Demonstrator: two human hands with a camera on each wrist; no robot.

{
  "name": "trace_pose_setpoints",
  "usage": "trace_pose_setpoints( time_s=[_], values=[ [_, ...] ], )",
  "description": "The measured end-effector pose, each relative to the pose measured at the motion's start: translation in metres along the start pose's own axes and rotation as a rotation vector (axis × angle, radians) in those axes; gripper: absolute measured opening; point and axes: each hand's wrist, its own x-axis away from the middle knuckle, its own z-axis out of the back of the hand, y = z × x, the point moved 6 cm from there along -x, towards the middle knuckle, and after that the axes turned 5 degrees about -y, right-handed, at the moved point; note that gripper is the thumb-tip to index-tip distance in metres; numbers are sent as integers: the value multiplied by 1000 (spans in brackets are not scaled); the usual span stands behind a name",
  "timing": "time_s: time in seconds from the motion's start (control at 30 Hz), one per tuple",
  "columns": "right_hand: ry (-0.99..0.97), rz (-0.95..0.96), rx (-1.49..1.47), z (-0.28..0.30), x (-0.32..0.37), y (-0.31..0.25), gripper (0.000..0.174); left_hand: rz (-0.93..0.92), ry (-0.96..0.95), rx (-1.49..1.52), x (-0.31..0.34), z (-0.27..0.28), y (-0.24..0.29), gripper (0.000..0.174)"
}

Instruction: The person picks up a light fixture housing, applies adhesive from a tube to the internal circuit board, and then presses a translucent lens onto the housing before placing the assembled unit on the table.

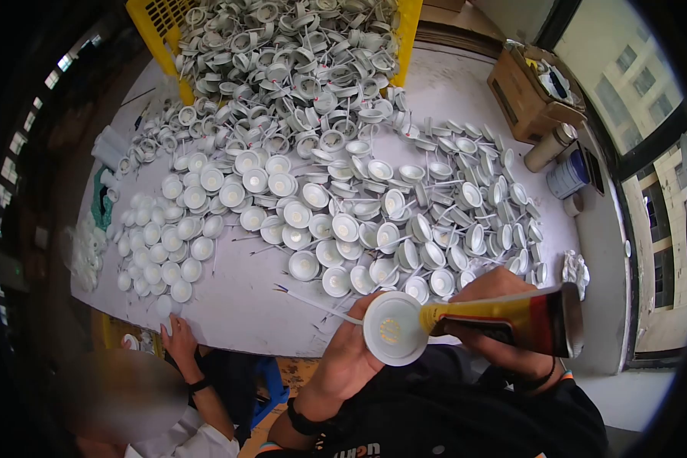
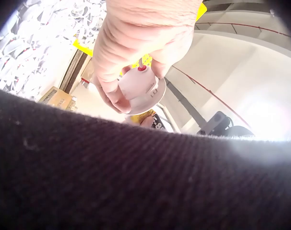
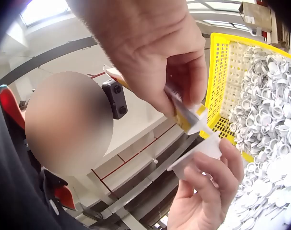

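Observation:
In the head view my left hand (image 1: 343, 362) holds a round white LED downlight (image 1: 404, 347) with its face turned up, showing yellow LED chips at its centre. A cable with bare coloured wire ends sticks out to its left. The left wrist view shows those fingers gripping the back of the white housing (image 2: 138, 88), around a red cable entry. My right hand (image 1: 498, 284) grips a yellow, black and red squeeze tube (image 1: 523, 314), tilted towards the lamp. In the right wrist view the white nozzle (image 3: 203, 128) of the tube is right at the lamp's rim.
Many similar white lamps (image 1: 304, 266) cover the table (image 1: 252, 324). Behind them a yellow crate (image 1: 408, 38) spills over with white rings. A cardboard box (image 1: 523, 95), a flask (image 1: 549, 146) and a can (image 1: 569, 175) stand by the window. Another person's hand (image 1: 179, 343) touches a white disc at the left.

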Motion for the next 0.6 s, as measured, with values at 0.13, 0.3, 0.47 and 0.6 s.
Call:
trace_pose_setpoints(
  time_s=[0.13,0.3,0.47,0.6],
  values=[
    [-4,-128,-352,-10,4,11,18,13,13,33,0,9,-4,53],
    [-56,-149,-614,-32,-6,19,18,52,12,133,-2,13,-9,53],
    [112,-136,-697,-42,-13,28,18,25,48,10,-4,13,-9,57],
    [247,-90,-675,-39,-14,43,19,18,92,-13,-5,12,-3,55]
  ],
)
